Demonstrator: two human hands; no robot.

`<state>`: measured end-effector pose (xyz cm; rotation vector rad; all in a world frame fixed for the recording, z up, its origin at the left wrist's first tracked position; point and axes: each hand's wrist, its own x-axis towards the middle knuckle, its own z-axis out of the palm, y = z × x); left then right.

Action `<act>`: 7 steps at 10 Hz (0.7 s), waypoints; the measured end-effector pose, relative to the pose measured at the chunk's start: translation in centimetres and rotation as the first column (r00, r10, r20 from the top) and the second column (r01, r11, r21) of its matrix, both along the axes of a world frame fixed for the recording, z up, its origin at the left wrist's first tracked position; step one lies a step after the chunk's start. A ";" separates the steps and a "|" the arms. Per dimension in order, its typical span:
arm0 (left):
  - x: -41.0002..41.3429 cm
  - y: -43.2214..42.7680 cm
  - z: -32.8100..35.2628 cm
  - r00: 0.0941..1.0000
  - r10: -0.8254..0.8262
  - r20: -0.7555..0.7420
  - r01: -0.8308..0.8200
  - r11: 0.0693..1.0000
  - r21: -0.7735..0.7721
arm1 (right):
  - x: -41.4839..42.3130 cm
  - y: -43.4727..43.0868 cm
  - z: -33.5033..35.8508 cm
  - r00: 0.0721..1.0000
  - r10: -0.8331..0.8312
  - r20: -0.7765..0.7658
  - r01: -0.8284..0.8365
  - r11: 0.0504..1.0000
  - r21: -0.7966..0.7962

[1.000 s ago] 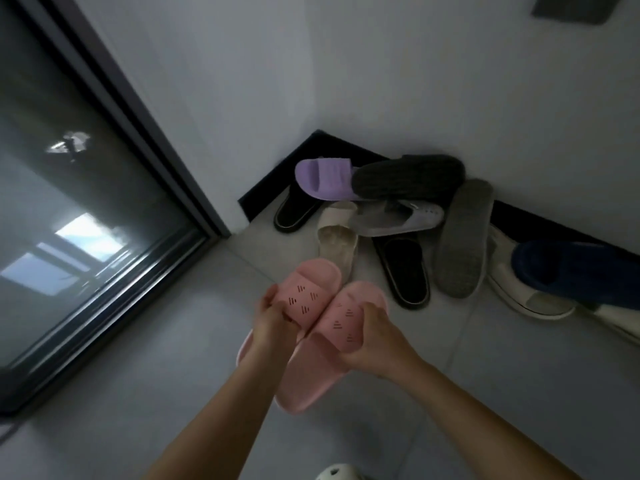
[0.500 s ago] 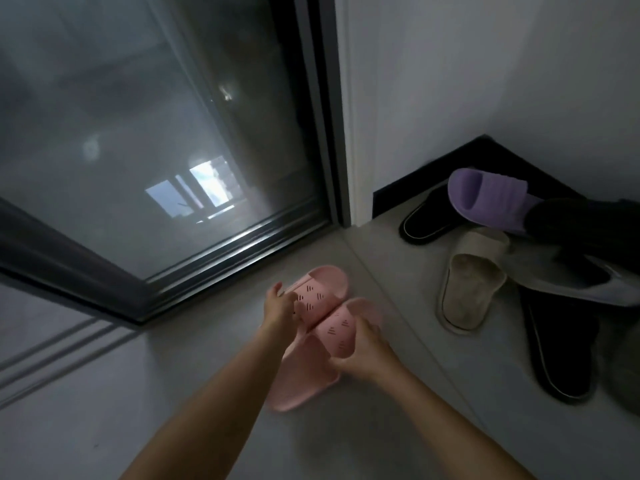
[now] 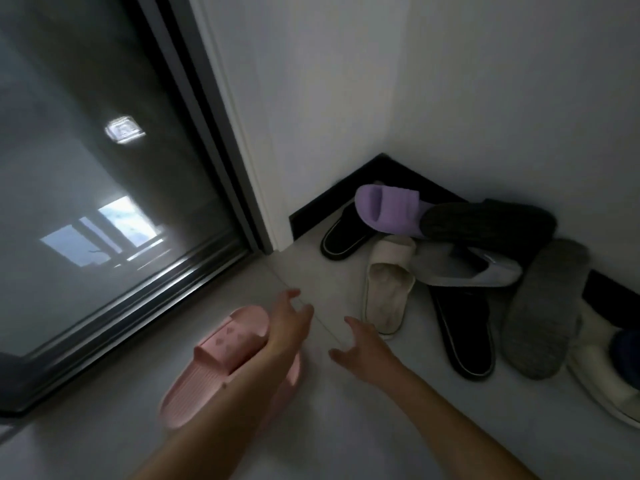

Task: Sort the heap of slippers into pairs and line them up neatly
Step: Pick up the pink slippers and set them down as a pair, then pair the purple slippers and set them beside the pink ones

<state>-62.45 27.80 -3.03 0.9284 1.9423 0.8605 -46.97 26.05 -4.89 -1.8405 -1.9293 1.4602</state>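
Both hands hang empty with fingers spread and relaxed, the left hand [image 3: 289, 327] beside the right hand [image 3: 365, 349], above the pale floor [image 3: 346, 427]. At 8 o'clock from the left hand, the pink slippers [image 3: 214, 368] lie side by side along the glass door [image 3: 86, 202], one largely hidden under the left forearm. At 2 o'clock from the hands, the heap sits in the corner: a cream slipper [image 3: 386, 292] nearest, a purple slipper [image 3: 388, 211] on top, and a black slipper [image 3: 464, 327] beside an upturned grey sole [image 3: 543, 310].

Two pink plastic slippers [image 3: 207, 375], one mostly hidden; two black fabric slippers with pale edging [image 3: 464, 334]; one purple plastic slipper [image 3: 388, 209]; one beige open-toe slipper [image 3: 386, 292]; one pale grey slipper [image 3: 478, 271]; one upturned grey sole [image 3: 543, 313].
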 end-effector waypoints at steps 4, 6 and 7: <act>16.3 17.9 2.8 0.960 -0.206 0.189 0.177 0.971 0.159 | 15.6 4.3 3.9 0.929 -0.362 0.075 0.344 0.920 0.186; 15.9 24.2 0.8 0.992 -0.071 0.103 0.070 0.997 0.012 | 19.0 5.6 3.0 0.898 -0.436 0.062 0.413 0.882 0.226; 16.7 26.6 0.3 0.998 -0.044 0.043 0.042 0.998 0.040 | 20.3 5.4 2.7 0.881 -0.470 0.058 0.445 0.863 0.237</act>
